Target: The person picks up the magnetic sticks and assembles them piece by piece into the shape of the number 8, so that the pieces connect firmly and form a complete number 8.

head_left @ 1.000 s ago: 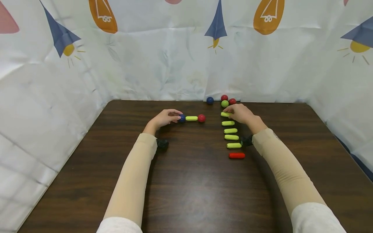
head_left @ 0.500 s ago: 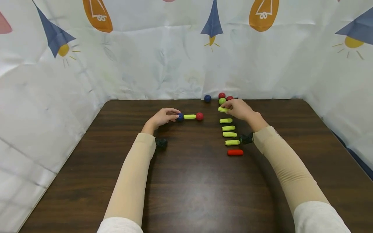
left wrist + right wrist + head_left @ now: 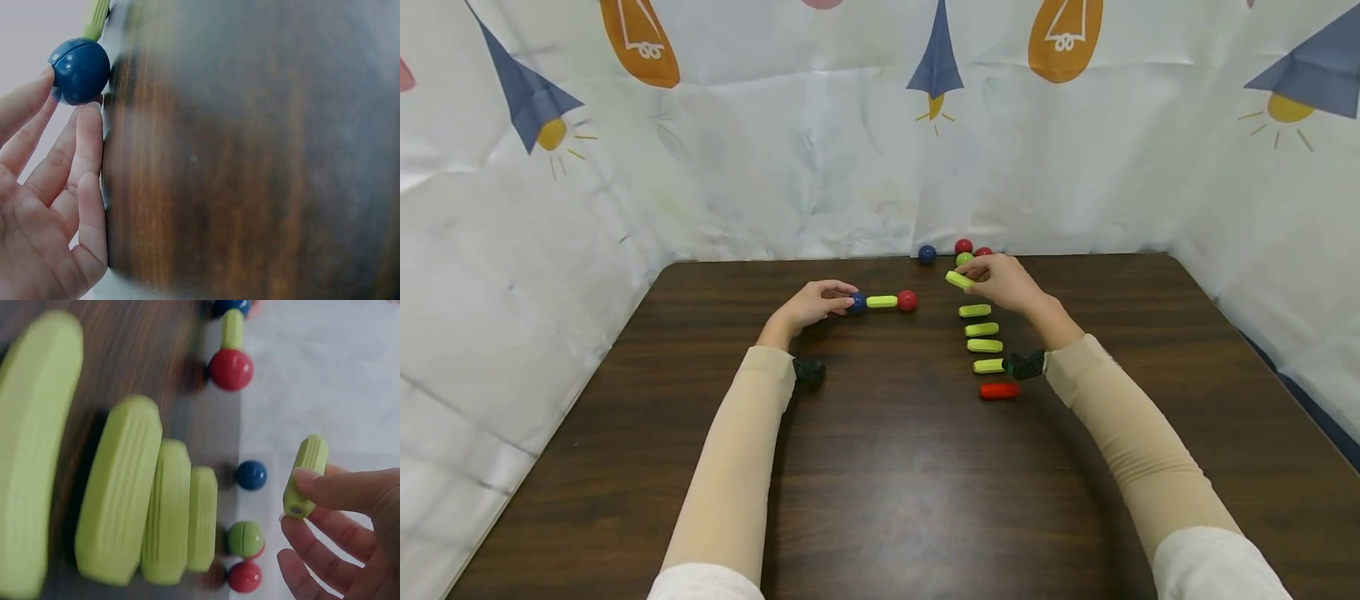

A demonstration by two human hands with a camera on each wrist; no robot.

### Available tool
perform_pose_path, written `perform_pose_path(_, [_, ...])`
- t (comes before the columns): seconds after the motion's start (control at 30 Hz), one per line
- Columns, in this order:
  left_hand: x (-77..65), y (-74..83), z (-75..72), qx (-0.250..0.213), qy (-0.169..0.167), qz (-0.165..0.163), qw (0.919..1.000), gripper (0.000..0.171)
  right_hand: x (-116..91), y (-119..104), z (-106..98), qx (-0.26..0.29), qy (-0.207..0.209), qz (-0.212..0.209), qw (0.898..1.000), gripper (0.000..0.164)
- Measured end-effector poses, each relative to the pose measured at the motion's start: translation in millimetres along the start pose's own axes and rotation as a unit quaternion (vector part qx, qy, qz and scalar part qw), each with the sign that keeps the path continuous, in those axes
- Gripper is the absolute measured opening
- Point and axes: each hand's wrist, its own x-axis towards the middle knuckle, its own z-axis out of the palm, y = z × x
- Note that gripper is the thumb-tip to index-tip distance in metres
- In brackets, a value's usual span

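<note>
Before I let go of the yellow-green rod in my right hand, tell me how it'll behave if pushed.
The yellow-green rod looks stiff: its body is straight. Its angular sides will probably resist rolling. Its fine ridges may limit slipping.

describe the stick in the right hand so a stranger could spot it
Near the far edge of the dark table, find the right hand. It pinches a yellow-green stick. Four lookalikes lie in a row, a fifth sits between a blue ball and a red ball; only this one is pinched.
</note>
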Motion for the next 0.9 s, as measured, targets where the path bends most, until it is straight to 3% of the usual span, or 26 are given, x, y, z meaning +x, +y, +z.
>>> perform_pose_path(0.37, [0.2, 1.2, -0.1, -0.005, 0.002, -0.002, 1.0, 0.04, 0.8, -17.9, 16.5, 0.076, 0.018, 0.005, 0.997, 0.038])
perform_pose_path(0.57, [-0.9, -1.0, -0.7, -0.013, 0.002, -0.009, 0.9999, 0.04, 2.8, -30.9, 30.4, 0.148, 0.028, 0.025, 0.988, 0.039])
perform_pose_path(0.73, [-2.3, -1.7, -1.7, -0.009, -0.002, -0.006, 0.9999, 0.04, 3.8, -43.5, 45.8, 0.262, 0.03, 0.072, 0.962, 0.042])
perform_pose_path(0.9, [-2.7, 1.8, -1.6, -0.006, -0.005, 0.0, 1.0, 0.041, 6.3, -56.5, 60.6, 0.378, 0.035, 0.114, 0.918, 0.046])
